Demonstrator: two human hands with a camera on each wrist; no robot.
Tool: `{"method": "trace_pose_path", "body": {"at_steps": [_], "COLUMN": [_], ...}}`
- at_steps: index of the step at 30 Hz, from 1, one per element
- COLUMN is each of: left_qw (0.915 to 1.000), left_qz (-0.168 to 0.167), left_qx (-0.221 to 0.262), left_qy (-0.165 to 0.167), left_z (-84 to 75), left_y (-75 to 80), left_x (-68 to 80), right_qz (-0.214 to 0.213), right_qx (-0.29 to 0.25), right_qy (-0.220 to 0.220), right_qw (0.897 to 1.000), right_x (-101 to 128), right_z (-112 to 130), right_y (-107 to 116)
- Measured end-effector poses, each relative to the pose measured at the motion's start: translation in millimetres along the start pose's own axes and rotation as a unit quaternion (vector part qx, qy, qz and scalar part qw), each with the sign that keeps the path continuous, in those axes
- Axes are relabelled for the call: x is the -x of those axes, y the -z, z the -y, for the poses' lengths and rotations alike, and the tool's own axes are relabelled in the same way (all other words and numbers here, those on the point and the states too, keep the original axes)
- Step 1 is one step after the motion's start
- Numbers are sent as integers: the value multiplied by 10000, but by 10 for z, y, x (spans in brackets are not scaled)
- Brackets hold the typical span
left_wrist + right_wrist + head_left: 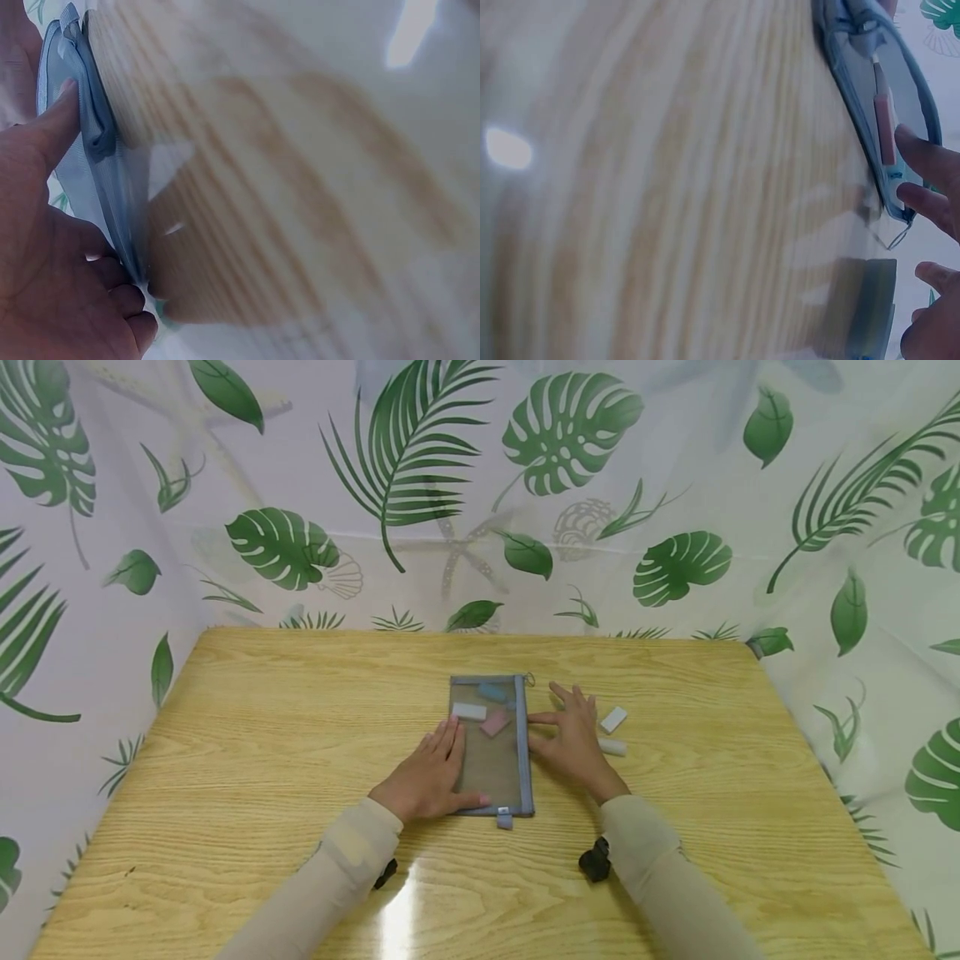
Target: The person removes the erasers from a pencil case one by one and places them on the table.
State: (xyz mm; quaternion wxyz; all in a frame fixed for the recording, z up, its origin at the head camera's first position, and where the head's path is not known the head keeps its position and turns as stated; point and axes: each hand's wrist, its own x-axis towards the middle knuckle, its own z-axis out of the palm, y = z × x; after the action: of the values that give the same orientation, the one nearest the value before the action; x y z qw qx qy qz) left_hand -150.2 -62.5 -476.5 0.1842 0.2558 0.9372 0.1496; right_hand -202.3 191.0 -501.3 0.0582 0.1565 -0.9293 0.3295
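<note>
A grey-blue mesh zipper pouch [491, 768] lies flat on the table, its zipper side gaping to the right. Inside show a blue block [492, 692], a white block [469, 712] and a pink block [494, 722], which look like erasers. My left hand [427, 774] rests on the pouch's left side, thumb [56, 124] along the near end. At the zipper edge is my right hand [573, 739], fingers spread, with two fingertips [915, 146] at the open mouth. The pink block [884, 129] shows through that mouth in the right wrist view.
Just right of my right hand lie a white block [613, 719] and a pale, longer block [612, 747]. A metal ring [530, 679] hangs from the pouch's far corner. A leaf-print cloth [420, 460] stands behind the wooden table [262, 760].
</note>
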Motion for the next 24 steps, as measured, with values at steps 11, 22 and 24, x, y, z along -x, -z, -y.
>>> {"method": "trace_pose_path", "body": {"at_steps": [11,22,24], "left_qw": [9999,9999,9999], "left_qz": [35,20,13], "left_qx": [-147,-149,-137], "left_qy": [42,70,62], "left_z": [-2,-5,-8], "left_y": [-15,-17,-8], "left_x": [-15,-14,-7], "right_qz": [-102,-137,-115], "right_qx": [-17,52,73], "right_qy": [-8,-73,-103], "right_qw": [9999,9999,9999], "right_x": [-49,-81,-83], "right_z": [40,104,110], "right_y": [-90,-136,-141]}}
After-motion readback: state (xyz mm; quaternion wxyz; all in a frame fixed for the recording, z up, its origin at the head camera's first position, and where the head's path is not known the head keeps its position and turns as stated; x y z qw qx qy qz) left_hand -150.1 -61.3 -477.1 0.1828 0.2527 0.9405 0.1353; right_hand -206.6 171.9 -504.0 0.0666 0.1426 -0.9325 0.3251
